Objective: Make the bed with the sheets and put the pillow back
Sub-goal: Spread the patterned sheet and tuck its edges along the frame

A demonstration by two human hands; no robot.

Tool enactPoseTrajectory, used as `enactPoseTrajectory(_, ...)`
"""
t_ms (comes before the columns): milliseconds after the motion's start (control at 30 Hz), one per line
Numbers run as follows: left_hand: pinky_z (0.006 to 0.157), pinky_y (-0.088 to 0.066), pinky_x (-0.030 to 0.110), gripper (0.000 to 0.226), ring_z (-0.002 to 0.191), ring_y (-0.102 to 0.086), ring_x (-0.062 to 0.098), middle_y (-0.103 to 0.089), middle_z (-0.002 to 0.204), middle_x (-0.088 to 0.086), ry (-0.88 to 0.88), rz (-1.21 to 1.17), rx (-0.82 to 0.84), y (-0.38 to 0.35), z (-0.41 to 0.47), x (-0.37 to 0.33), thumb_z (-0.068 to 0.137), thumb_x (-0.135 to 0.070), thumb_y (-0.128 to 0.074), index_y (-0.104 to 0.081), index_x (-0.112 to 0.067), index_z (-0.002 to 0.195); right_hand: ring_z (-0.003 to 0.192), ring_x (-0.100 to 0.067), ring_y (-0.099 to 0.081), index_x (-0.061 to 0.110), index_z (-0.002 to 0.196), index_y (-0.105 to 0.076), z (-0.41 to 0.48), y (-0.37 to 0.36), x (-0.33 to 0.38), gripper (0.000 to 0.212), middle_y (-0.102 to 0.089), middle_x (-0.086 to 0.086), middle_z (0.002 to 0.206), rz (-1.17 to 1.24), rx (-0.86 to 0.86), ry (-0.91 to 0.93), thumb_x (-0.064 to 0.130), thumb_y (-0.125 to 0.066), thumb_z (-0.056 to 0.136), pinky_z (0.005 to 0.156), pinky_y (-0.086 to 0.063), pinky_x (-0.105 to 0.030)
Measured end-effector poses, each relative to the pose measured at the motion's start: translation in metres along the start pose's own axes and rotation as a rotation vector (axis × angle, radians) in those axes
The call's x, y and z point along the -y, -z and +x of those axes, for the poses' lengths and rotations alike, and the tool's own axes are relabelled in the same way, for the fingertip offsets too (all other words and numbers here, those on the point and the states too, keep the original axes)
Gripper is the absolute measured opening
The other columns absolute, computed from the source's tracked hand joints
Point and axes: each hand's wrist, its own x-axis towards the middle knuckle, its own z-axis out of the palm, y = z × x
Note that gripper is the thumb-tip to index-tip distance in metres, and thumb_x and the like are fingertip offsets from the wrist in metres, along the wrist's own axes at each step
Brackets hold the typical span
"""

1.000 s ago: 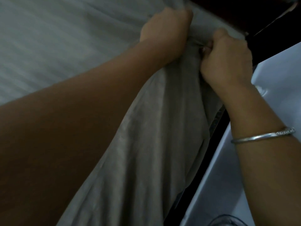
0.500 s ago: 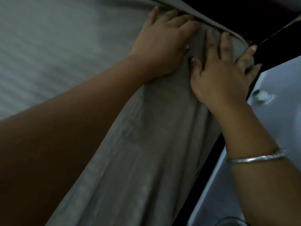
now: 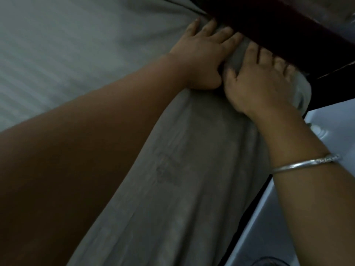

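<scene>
A pale grey striped sheet point(image 3: 80, 54) covers the mattress and hangs down its near side point(image 3: 192, 179). At the mattress corner, my left hand point(image 3: 203, 54) lies flat on the sheet with straight fingers reaching the dark headboard point(image 3: 288, 25). Right beside it, my right hand point(image 3: 259, 81) presses the sheet at the corner, its fingertips going in under the headboard. A silver bangle point(image 3: 307, 163) sits on my right wrist. No pillow is in view.
The dark red-brown headboard runs across the top right, close above both hands. A white nightstand top point(image 3: 336, 120) with a small round knob stands at the right, with a dark gap between it and the bed.
A second ago both hands gripped bunched sheet at the corner. They have since flattened out, and now their fingers push further in against the headboard.
</scene>
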Motion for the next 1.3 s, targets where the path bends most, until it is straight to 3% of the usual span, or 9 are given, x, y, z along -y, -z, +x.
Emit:
enactPoseTrajectory(167, 0.091, -0.042, 0.042, 0.04, 0.102, -0.06, 0.033, -0.064, 0.114, 0.013, -0.11, -0.038, -0.354, 0.005, -0.038, 0.003, 0.08, -0.02, -0.041, -0.065, -0.01, 0.11, 0.101, -0.042, -0.057, 0.001, 0.109, -0.059, -0.007, 0.022, 0.026, 0.035, -0.06, -0.027, 0.109, -0.113, -0.254, 0.089, 0.031, -0.049, 0.092, 0.075, -0.039, -0.039)
enactPoseTrajectory(267, 0.092, -0.042, 0.045, 0.043, 0.103, -0.059, 0.038, -0.062, 0.115, 0.021, 0.176, -0.048, -0.539, -0.005, -0.067, 0.036, 0.083, -0.028, -0.042, -0.064, -0.004, 0.11, 0.082, -0.043, -0.059, 0.0, 0.086, -0.06, -0.016, 0.012, 0.054, 0.016, -0.062, -0.027, 0.085, 0.002, -0.491, 0.411, 0.014, -0.054, 0.083, 0.064, -0.04, -0.038)
enactPoseTrajectory(367, 0.108, -0.025, 0.052, 0.053, 0.126, -0.043, 0.037, -0.044, 0.141, 0.016, 0.574, -0.046, -0.397, -0.015, -0.095, 0.087, 0.087, -0.038, -0.037, -0.049, -0.015, 0.133, 0.112, -0.042, -0.054, -0.001, 0.115, -0.059, -0.02, -0.009, 0.103, 0.041, -0.06, -0.025, 0.117, 0.143, -0.355, 0.705, 0.024, -0.054, 0.083, 0.093, -0.045, -0.049)
enactPoseTrajectory(467, 0.112, -0.011, 0.056, 0.057, 0.143, -0.015, 0.034, -0.012, 0.158, 0.009, 0.661, -0.072, -0.175, -0.024, -0.106, 0.125, 0.094, -0.049, -0.023, -0.018, -0.034, 0.149, 0.146, -0.026, -0.008, 0.01, 0.151, -0.009, -0.013, -0.025, 0.133, 0.081, -0.011, -0.006, 0.159, -0.009, -0.04, 0.777, 0.058, -0.036, 0.091, 0.117, -0.006, -0.043)
enactPoseTrajectory(667, 0.114, -0.006, 0.057, 0.052, 0.145, -0.002, 0.034, 0.004, 0.159, 0.004, 0.501, -0.105, -0.069, -0.004, -0.07, 0.159, 0.1, -0.044, -0.024, -0.007, -0.038, 0.149, 0.145, -0.032, 0.006, 0.03, 0.151, -0.002, 0.042, -0.014, 0.13, 0.084, 0.001, 0.001, 0.16, -0.096, -0.11, 0.578, 0.076, -0.022, 0.083, 0.116, 0.004, -0.047)
enactPoseTrajectory(833, 0.113, -0.008, 0.055, 0.053, 0.142, -0.022, 0.028, -0.026, 0.154, 0.005, 0.538, -0.005, -0.323, -0.006, -0.102, 0.159, 0.093, -0.044, -0.032, -0.033, -0.028, 0.144, 0.141, -0.043, -0.013, 0.014, 0.15, -0.017, 0.034, -0.013, 0.168, 0.082, -0.014, -0.02, 0.156, -0.065, -0.22, 0.542, 0.065, -0.031, 0.087, 0.114, -0.008, -0.053)
enactPoseTrajectory(933, 0.111, -0.007, 0.058, 0.061, 0.144, -0.012, 0.029, -0.013, 0.158, 0.0, 0.569, -0.07, -0.171, -0.015, -0.111, 0.176, 0.089, -0.054, -0.021, -0.019, -0.038, 0.148, 0.143, -0.036, -0.015, 0.014, 0.15, -0.016, 0.033, -0.021, 0.182, 0.091, -0.017, -0.011, 0.157, -0.089, -0.18, 0.717, 0.069, -0.026, 0.079, 0.115, -0.011, -0.046)
enactPoseTrajectory(1133, 0.108, 0.0, 0.068, 0.072, 0.144, 0.007, 0.035, 0.007, 0.159, -0.003, 0.524, -0.12, -0.019, 0.002, -0.08, 0.198, 0.088, -0.057, -0.035, -0.002, -0.038, 0.149, 0.144, -0.037, 0.006, 0.022, 0.152, 0.005, 0.07, -0.012, 0.192, 0.119, 0.007, 0.002, 0.16, -0.142, -0.092, 0.623, 0.092, -0.024, 0.06, 0.116, 0.002, -0.047)
enactPoseTrajectory(1300, 0.113, -0.001, 0.058, 0.063, 0.146, -0.004, 0.026, -0.004, 0.159, 0.001, 0.538, 0.01, -0.226, 0.002, -0.117, 0.18, 0.095, -0.042, -0.033, -0.01, -0.026, 0.151, 0.142, -0.045, -0.004, 0.008, 0.15, -0.012, 0.046, -0.012, 0.215, 0.084, -0.006, -0.017, 0.158, -0.115, -0.206, 0.551, 0.061, -0.032, 0.088, 0.113, 0.0, -0.058)
